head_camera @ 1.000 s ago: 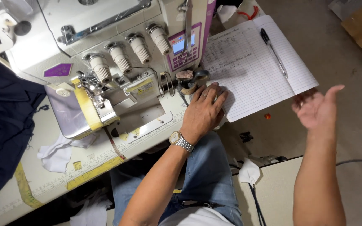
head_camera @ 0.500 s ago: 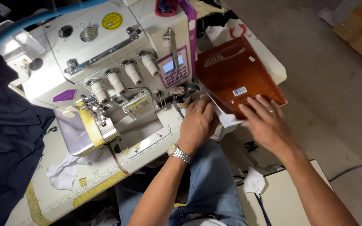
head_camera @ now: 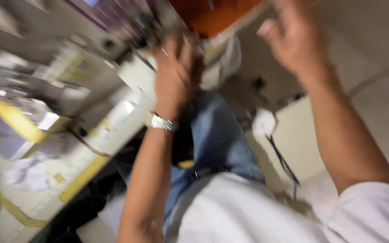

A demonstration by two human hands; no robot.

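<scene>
Left hand: the left hand point(head_camera: 176, 72), a metal watch point(head_camera: 162, 122) on its wrist, rests at the surface point(head_camera: 113, 130) edge; blur hides whether its fingers grip anything.
Right hand: the right hand point(head_camera: 289, 40), at 1 o'clock, has fingers spread against the orange-brown book point(head_camera: 212, 13); I cannot tell whether it is gripped.
Book: at 12 o'clock, cut by the frame; likely light, stiff-covered, best held by an edge.
Around: sewing machine point(head_camera: 46, 67) at 10 o'clock, yellow tape measure point(head_camera: 82, 177) at 8.
</scene>
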